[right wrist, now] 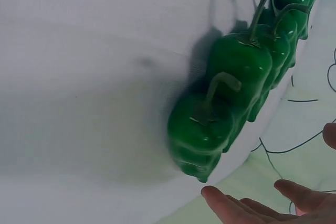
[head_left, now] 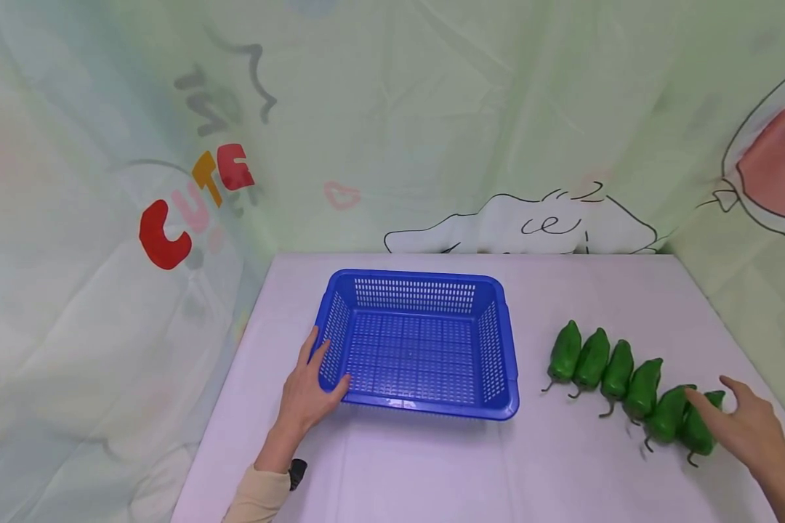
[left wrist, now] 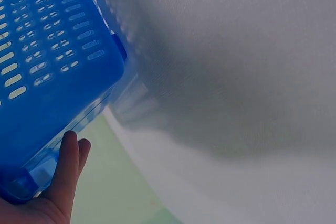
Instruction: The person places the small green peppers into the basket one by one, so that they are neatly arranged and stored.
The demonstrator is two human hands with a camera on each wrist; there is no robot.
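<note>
Pale green printed backdrop point(head_left: 392, 109) closes off the space behind and at both sides; on it we note a red balloon drawing point(head_left: 781, 160) at right and "CUTE" lettering point(head_left: 165, 234) at left. Against it stands a whitish worktop point(head_left: 432, 472), its back edge meeting the fabric.

Left of the worktop's middle, nearer the back edge than the front, sits a blue slotted plastic basket point(head_left: 405, 410), open side up, its long sides roughly along the back edge.

Towards the right edge we count six green peppers point(head_left: 644, 388), side by side in a slanting row that runs from mid-worktop down to the front right. Their curved stems point(head_left: 606, 409) point towards the front.

Left hand point(head_left: 307, 392): at the basket's front left corner, touching the rim, fingers straight and spread, thumb set apart over the front rim. Right hand point(head_left: 742, 425): beside the pepper nearest the right edge, fingers parted, thumb away from them, nothing held; whether a fingertip touches that pepper we cannot tell.

Beige sleeve point(head_left: 259, 495) on the left arm, and a small black object point(head_left: 297, 473) at that wrist.
</note>
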